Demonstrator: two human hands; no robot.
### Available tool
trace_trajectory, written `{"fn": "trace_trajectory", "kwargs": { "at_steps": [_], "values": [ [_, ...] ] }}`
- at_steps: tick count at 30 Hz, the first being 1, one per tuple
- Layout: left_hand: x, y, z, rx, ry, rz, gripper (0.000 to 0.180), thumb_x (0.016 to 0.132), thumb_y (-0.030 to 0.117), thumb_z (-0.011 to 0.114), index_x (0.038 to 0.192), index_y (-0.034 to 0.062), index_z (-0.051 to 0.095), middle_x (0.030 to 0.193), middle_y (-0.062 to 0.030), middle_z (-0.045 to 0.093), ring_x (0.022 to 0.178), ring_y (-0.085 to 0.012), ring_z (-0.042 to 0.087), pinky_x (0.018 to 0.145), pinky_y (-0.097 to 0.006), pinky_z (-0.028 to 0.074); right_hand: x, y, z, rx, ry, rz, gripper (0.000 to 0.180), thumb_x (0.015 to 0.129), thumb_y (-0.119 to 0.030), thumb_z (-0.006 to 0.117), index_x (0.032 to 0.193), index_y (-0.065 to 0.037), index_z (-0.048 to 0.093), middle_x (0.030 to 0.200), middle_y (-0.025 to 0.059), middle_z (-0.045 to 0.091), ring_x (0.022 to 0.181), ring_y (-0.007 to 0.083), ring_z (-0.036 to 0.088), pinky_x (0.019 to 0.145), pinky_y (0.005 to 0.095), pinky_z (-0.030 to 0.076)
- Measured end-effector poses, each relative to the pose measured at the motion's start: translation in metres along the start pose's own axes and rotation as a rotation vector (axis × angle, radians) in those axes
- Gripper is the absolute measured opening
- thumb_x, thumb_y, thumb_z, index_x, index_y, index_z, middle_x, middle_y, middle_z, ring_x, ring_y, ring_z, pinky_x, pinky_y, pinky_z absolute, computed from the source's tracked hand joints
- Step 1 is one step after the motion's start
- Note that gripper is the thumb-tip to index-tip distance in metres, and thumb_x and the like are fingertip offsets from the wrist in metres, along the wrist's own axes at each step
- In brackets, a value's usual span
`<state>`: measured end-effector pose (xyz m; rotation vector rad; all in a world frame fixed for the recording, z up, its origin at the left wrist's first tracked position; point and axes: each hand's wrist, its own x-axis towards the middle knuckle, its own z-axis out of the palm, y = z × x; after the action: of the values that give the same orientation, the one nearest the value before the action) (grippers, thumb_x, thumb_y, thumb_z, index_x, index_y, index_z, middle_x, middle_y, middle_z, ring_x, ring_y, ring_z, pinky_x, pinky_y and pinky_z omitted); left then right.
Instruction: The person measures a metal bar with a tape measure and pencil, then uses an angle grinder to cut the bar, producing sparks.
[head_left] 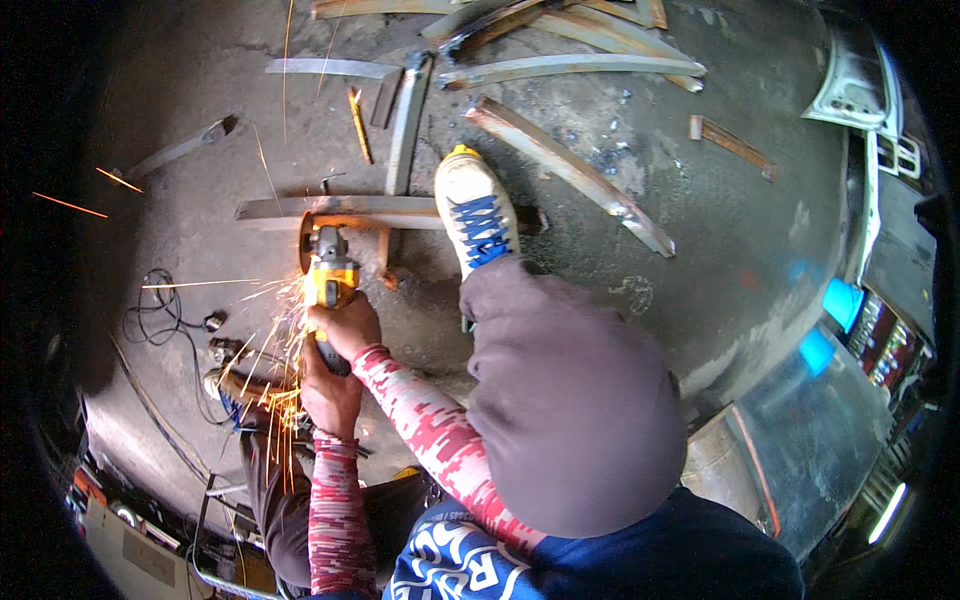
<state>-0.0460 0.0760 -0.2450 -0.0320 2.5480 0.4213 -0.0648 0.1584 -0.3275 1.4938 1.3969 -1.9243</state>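
Both hands grip a yellow and black angle grinder (pixel 332 285). My right hand (pixel 350 325) wraps round its body just behind the metal head. Lower down, my left hand (pixel 330 390) is closed round the rear of the grinder. The disc (pixel 306 242) stands on edge against a rusty steel bar (pixel 270 209), glowing orange there. Sparks (pixel 285 385) stream down past my left hand and over my left shoe. My right foot, in a white sneaker (pixel 482 215) with blue laces, presses on the bar's right part. Another steel piece (pixel 408 130) lies at right angles beyond the bar.
Several rusty steel lengths (pixel 575 72) are piled at the far side, with a loose bar (pixel 570 170) to the right. A black cable (pixel 165 300) coils at left. Vehicle panels (pixel 855 85) and a blue bucket (pixel 842 304) stand along the right.
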Motion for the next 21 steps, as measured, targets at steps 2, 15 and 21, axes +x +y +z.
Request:
{"fn": "trace_trajectory", "kwargs": {
  "at_steps": [2,15,21],
  "values": [
    [0.001,0.001,0.000,-0.088,0.015,0.101,0.086,0.083,0.042,0.079,0.150,-0.0012,0.045,0.095,-0.0292,0.074,0.087,-0.0466,0.074,0.071,-0.053,0.057,-0.001,0.000,0.001,-0.067,0.044,0.065,0.063,0.070,-0.045,0.082,0.109,0.002,0.067,0.102,0.0245,0.075,0.097,0.0400,0.074,0.085,0.0474,0.058],
    [-0.003,0.001,-0.003,-0.048,-0.007,0.001,0.081,0.075,0.047,0.086,0.139,0.0077,0.053,0.087,-0.0253,0.072,0.082,-0.0446,0.073,0.070,-0.052,0.057,0.001,0.008,0.004,0.000,0.050,0.037,0.062,0.069,-0.043,0.085,0.111,0.000,0.069,0.102,0.0168,0.076,0.096,0.0313,0.074,0.086,0.0419,0.057],
    [-0.009,0.002,0.000,0.044,-0.058,-0.096,0.079,0.076,0.055,0.083,0.133,0.0066,0.058,0.093,-0.0244,0.075,0.087,-0.0443,0.074,0.071,-0.053,0.058,-0.001,0.022,-0.001,0.084,-0.036,0.070,0.044,0.075,-0.030,0.087,0.105,-0.001,0.073,0.097,0.0090,0.077,0.085,0.0211,0.072,0.080,0.0366,0.056]
  ]
}}
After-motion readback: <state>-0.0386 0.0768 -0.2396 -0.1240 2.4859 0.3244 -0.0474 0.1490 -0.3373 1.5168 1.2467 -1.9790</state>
